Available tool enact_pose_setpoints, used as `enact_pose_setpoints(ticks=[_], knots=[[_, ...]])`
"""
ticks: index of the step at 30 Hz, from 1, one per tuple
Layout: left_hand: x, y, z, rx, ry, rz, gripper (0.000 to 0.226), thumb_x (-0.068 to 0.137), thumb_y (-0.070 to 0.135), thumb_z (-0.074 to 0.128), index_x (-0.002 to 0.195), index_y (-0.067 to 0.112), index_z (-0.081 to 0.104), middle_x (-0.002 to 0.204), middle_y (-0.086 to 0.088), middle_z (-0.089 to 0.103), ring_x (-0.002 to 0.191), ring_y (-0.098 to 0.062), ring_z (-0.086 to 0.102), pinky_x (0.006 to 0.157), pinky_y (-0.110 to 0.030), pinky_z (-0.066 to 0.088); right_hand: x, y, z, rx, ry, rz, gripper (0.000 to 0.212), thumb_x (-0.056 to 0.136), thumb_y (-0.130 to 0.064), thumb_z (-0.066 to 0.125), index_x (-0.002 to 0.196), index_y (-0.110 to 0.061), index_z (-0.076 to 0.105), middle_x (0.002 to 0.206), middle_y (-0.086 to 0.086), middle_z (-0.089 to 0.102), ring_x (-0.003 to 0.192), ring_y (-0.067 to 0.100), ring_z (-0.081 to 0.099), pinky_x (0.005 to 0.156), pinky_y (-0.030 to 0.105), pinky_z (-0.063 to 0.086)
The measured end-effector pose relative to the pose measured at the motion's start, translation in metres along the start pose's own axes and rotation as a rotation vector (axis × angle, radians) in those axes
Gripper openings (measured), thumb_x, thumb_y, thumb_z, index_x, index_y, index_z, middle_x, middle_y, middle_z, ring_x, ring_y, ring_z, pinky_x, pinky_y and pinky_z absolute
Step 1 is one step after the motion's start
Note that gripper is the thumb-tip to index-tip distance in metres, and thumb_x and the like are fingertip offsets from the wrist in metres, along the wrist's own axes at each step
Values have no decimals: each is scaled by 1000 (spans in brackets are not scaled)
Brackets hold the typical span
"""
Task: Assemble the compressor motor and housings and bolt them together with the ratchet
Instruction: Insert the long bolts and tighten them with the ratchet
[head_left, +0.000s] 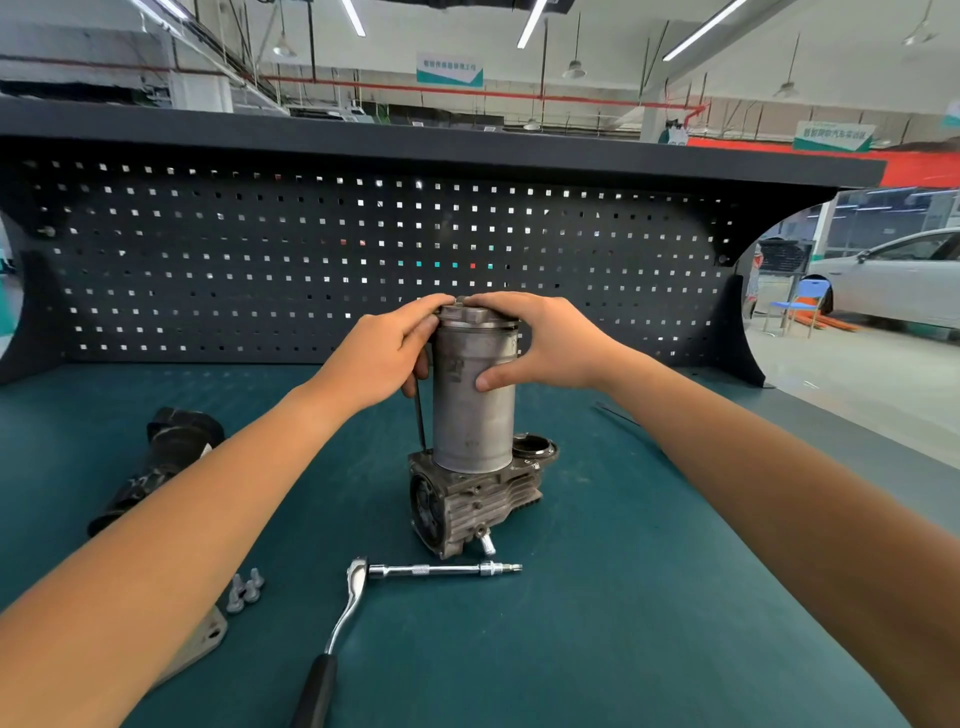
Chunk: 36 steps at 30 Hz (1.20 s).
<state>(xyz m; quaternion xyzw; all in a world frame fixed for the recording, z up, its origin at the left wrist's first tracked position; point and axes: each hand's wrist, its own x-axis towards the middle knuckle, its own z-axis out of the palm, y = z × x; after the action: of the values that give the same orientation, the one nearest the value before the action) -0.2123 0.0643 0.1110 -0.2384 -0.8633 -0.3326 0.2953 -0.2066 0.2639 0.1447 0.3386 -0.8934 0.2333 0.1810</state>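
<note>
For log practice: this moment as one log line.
motor upright on housing | left hand grips cap | right hand grips motor | ratchet idle

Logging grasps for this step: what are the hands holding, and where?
Both the left hand and right hand hold the upright motor cylinder at its upper end: fingers on the top cap, right thumb on its side.

- Bright, even light falls from ceiling strip lights (531, 23) at 12 o'clock.
- Shadows on the tabletop (623, 597) are soft and faint.
- Wide-angle distortion bends lines toward 3 and 9 o'clock, and the corners look slightly soft.
</note>
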Motion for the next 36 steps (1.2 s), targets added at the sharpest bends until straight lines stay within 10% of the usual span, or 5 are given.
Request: enact_pose_setpoints(ticks=[28, 36], knots=[[5, 9, -23, -33, -200, -138, 51, 99, 10, 30, 138, 43, 32, 65, 0, 60, 45, -6, 59, 45, -12, 44, 5, -5, -5, -116, -64, -39, 77, 68, -33, 82, 135, -27, 46, 125, 0, 51, 116, 17, 45, 95, 30, 35], [33, 49, -104, -344, 185, -113, 23, 98, 2, 32, 117, 10, 41, 77, -4, 64, 50, -4, 61, 50, -15, 49, 6, -2, -5, -69, -56, -36, 79, 68, -28, 83, 137, -26, 45, 128, -2, 47, 118, 14, 42, 88, 18, 28]])
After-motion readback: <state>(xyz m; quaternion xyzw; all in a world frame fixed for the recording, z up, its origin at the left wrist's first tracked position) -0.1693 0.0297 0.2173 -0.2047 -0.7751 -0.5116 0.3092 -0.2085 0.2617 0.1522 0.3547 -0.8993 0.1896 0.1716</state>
